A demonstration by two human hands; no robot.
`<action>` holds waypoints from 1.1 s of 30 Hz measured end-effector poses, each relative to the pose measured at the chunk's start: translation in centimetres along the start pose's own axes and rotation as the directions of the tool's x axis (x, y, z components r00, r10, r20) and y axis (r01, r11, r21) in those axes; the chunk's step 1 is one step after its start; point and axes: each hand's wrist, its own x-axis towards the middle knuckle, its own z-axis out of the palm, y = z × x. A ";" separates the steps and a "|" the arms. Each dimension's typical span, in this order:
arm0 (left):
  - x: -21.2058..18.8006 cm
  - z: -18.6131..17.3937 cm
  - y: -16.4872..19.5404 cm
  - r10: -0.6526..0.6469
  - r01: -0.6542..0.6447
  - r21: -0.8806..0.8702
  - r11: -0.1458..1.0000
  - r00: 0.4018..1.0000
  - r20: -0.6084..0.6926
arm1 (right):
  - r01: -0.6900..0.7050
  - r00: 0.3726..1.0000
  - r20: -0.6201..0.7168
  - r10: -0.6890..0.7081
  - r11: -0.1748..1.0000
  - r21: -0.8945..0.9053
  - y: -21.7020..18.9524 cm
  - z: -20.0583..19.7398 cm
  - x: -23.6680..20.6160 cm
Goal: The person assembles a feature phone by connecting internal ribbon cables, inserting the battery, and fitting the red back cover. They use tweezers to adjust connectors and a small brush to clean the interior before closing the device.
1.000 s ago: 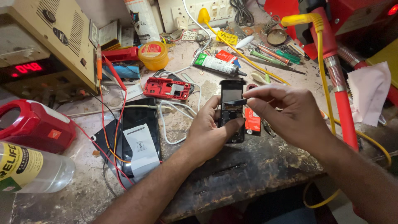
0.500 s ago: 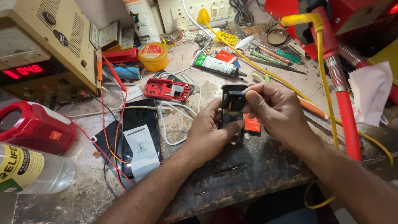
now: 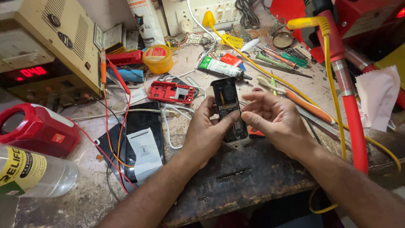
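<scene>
right hand (image 3: 276,122) lifted off phone (image 3: 230,107), grip apart; left hand (image 3: 206,133) grip clamped on phone; cluttered scarred workbench (image 3: 236,177).

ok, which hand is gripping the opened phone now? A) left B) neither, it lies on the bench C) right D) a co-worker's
A: the left hand wraps the opened phone and holds it upright off the workbench, while the right hand only brings its fingertips to the phone's edge.

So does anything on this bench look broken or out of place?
Yes. The phone held in the left hand is opened up, its insides bare. A red phone frame lies stripped beside a tangle of wires. The benchtop edge is cracked and worn. The right hand holds nothing that I can see.
</scene>
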 end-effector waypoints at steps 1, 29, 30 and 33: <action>0.0 -0.1 0.1 0.002 -0.001 0.014 1.000 1.000 -0.016 | -0.043 0.999 0.016 0.042 0.999 0.025 0.1 0.0 0.0; -0.5 -0.1 0.3 0.053 -0.070 0.136 0.988 0.991 0.124 | 0.022 0.999 -0.029 -0.024 0.999 -0.037 1.1 -0.7 -0.4; -0.5 0.0 0.4 0.052 -0.069 0.139 0.988 0.991 0.125 | 0.027 0.999 -0.023 -0.028 0.999 -0.042 1.1 -0.7 -0.5; -0.5 0.1 0.6 0.033 -0.049 0.165 0.985 0.995 0.099 | 0.017 0.999 -0.033 -0.018 0.999 -0.034 1.4 -0.8 -0.4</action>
